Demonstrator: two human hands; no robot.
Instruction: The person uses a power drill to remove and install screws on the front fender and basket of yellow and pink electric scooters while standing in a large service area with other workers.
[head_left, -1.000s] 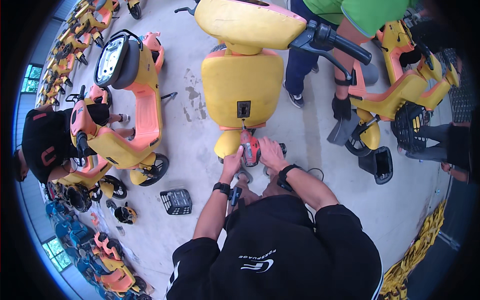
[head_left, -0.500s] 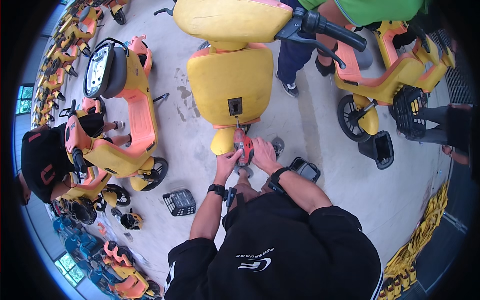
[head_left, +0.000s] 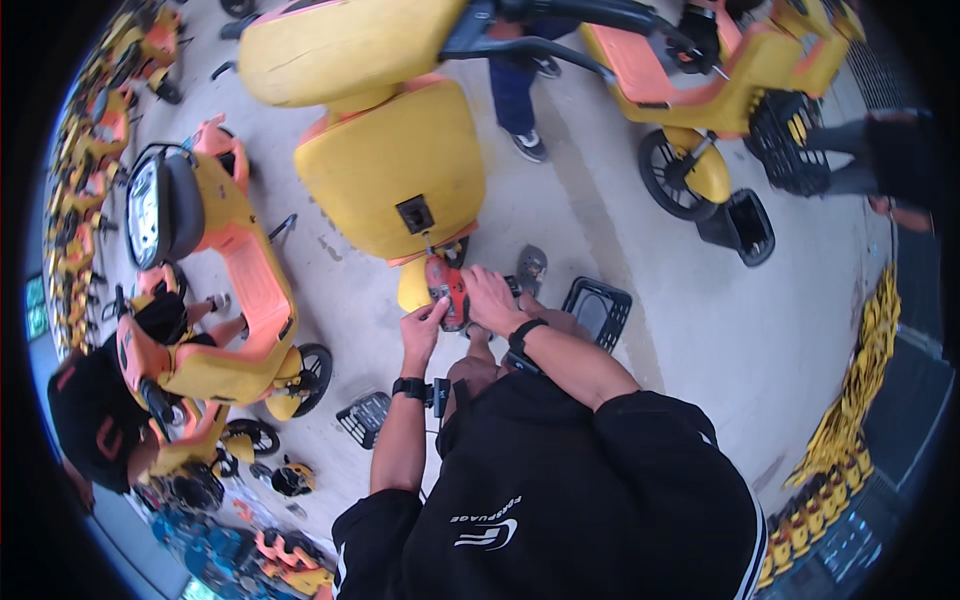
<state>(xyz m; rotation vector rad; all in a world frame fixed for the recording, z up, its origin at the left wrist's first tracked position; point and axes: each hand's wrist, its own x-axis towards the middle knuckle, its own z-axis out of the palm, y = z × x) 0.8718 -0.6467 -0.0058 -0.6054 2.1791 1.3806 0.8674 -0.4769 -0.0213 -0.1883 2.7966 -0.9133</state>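
Observation:
A red and black cordless drill (head_left: 447,293) is between my hands, its bit pointing away from me. My right hand (head_left: 490,300) is wrapped round the drill from the right. On the other side, my left hand (head_left: 426,325) has its thumb and fingers pressed against the drill's lower body. The bit's tip meets the lower front panel (head_left: 395,165) of a yellow scooter, just below a black square bracket (head_left: 413,214). Whether the tip sits in a screw is too small to tell. Below the panel shows the scooter's yellow front fender (head_left: 412,287), partly behind the drill.
A black basket (head_left: 598,312) lies right of my legs and another black basket (head_left: 365,418) lies left. A yellow and pink scooter (head_left: 255,290) stands at left beside a bent-over person (head_left: 100,415). Another scooter (head_left: 690,165) stands at far right, near a black bin (head_left: 742,228).
The whole view has shifted and tilted, so the scooter sits farther left. Both hands stay on the drill at the same panel. The person in green has mostly left the view.

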